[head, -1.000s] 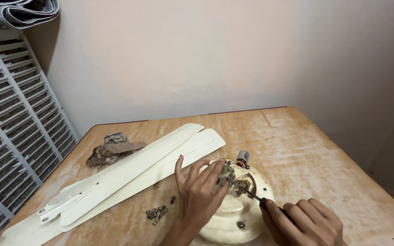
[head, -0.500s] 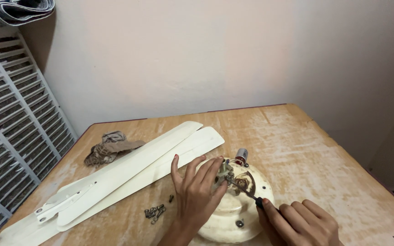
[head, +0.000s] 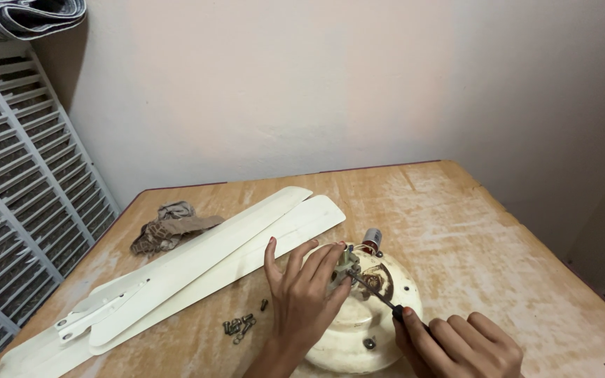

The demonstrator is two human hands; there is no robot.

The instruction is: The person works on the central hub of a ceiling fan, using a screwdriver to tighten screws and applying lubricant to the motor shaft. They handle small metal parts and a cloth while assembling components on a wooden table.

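A cream ceiling-fan motor housing (head: pixel 379 322) lies on the wooden table (head: pixel 470 231) near its front edge. My left hand (head: pixel 302 297) rests on the housing's left side, fingertips pinching a small metal part (head: pixel 346 262) at its top. My right hand (head: pixel 460 346) grips a screwdriver (head: pixel 379 297) by its black handle; the shaft slants up and left, its tip at that metal part. A short shaft stub (head: pixel 372 239) sticks up behind the housing.
Two cream fan blades (head: pixel 204 269) lie side by side across the table's left half. A pile of several loose screws (head: pixel 241 326) sits left of my left hand. A crumpled brown rag (head: pixel 169 227) lies at the back left. White louvred shutters (head: pixel 15 210) stand at the left.
My left hand has shifted slightly, its fingers closing more around the metal part on top of the housing. The right hand with the screwdriver stays almost in place.
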